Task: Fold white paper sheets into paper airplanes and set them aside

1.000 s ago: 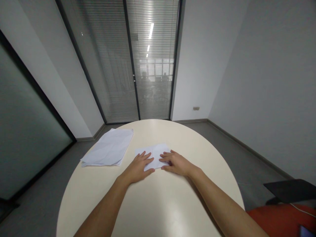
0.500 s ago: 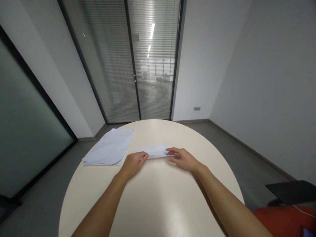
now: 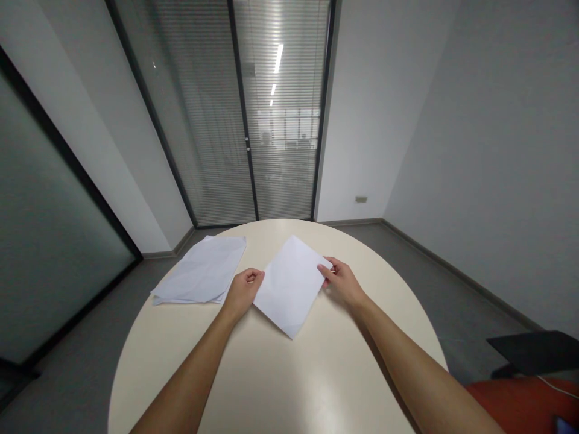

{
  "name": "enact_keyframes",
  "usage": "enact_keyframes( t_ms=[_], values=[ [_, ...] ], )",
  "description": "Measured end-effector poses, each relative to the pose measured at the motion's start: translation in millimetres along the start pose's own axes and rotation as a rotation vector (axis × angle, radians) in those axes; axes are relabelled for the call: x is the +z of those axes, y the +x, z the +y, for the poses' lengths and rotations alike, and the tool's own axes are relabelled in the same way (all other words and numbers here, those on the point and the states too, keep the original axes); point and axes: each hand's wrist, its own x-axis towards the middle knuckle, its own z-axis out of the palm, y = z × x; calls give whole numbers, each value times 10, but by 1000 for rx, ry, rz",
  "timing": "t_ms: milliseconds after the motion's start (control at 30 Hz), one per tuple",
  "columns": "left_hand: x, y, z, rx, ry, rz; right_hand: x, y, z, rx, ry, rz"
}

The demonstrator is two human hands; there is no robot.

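Note:
A sheet of white paper is held at a slant above the middle of the table, one corner pointing away from me and one toward me. My left hand is closed on its left side, with thumb and fingers pinched together. At the right corner, my right hand grips the sheet between the thumb on top and the fingers behind. To the left lies a stack of white paper sheets, slightly uneven at the edges, close to my left hand but apart from it.
The round cream table fills the lower middle. Beyond its far edge stand glass panels with blinds. At the lower right are a red chair seat and a dark flat panel with a white cable.
The paper, seen before as a narrow folded strip nearly edge-on, now shows a broad face turned cornerwise. My right hand has shifted slightly up and right, my left hand slightly left.

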Motion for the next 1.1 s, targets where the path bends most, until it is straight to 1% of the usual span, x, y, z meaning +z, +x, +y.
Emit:
enact_keyframes(
  t_ms=[33,67,100,133,200,267,333,400,467,500,533,600,633,667,733,800,867,933,1000,1033,1100],
  values=[
    [10,-27,-4,42,72,2,-6,-1,13,6,-42,4],
    [20,-58,-6,115,154,-6,-15,-6,20,0,-106,2],
    [32,-91,-6,202,233,-39,-23,-14,22,-14,-188,-2],
    [47,-124,-9,292,304,-106,-31,-25,20,-30,-278,-9],
    [94,-183,-23,420,409,-309,-43,-44,11,-42,-433,-5],
    [161,-231,-47,454,488,-484,-44,-56,3,-20,-534,28],
    [225,-266,-64,427,553,-556,-34,-62,-13,-19,-618,76],
    [264,-290,-53,405,612,-547,-3,-73,-51,-76,-714,94],
    [271,-305,-6,408,660,-501,57,-101,-119,-174,-772,42],
    [265,-311,31,415,677,-476,97,-123,-160,-229,-778,-12],
    [254,-315,73,422,692,-458,141,-148,-201,-276,-751,-96],
    [230,-321,162,428,717,-437,221,-200,-266,-364,-686,-280],
    [218,-324,199,428,729,-431,248,-222,-283,-388,-687,-380],
    [209,-326,228,426,740,-430,263,-239,-288,-389,-699,-448],
    [201,-329,246,427,751,-432,255,-249,-265,-346,-749,-517],
    [208,-334,212,439,745,-444,214,-235,-219,-278,-809,-501],
    [230,-340,149,433,732,-470,174,-212,-183,-233,-872,-437],
    [257,-344,96,389,733,-496,166,-197,-181,-234,-924,-353],
    [275,-344,77,355,758,-491,195,-201,-217,-285,-933,-312],
    [278,-342,82,351,779,-475,220,-210,-243,-321,-913,-320],
    [270,-336,105,359,829,-428,275,-238,-292,-378,-820,-405]
  ],
)
